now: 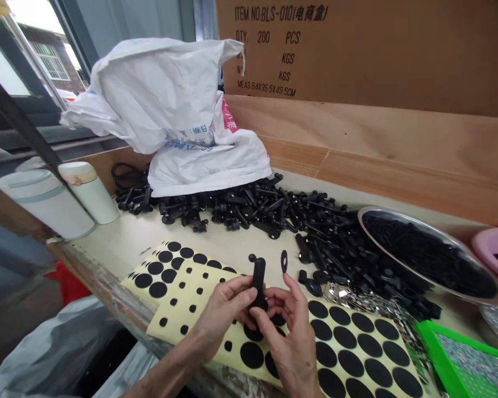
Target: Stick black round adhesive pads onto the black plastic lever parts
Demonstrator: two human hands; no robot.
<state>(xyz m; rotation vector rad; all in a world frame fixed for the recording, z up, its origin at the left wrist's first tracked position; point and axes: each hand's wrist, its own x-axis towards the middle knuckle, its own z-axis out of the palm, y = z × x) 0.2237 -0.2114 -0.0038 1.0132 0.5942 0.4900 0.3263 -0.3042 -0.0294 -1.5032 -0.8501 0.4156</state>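
Note:
My left hand (222, 309) pinches a black plastic part (259, 276), a flat arm with a small ball at its upper end, between thumb and fingers. It is held upright above the sticker sheets. My right hand (292, 331) has its thumb and curled fingers at the lower, wider end of the same part. A thin black round sticker (284, 261) stands on edge at the raised right index fingertip, seemingly stuck to it. Beneath the hands lie a yellow sheet with small black stickers (193, 308) and sheets of large black round stickers (351, 352).
A long heap of black plastic parts (249, 207) lies behind, partly under a white sack (207, 166). At right are a metal bowl (487, 290), a pink basin (493, 243), a green tray (431, 337) and metal clips (357, 298). Two pale bottles (89, 190) stand left.

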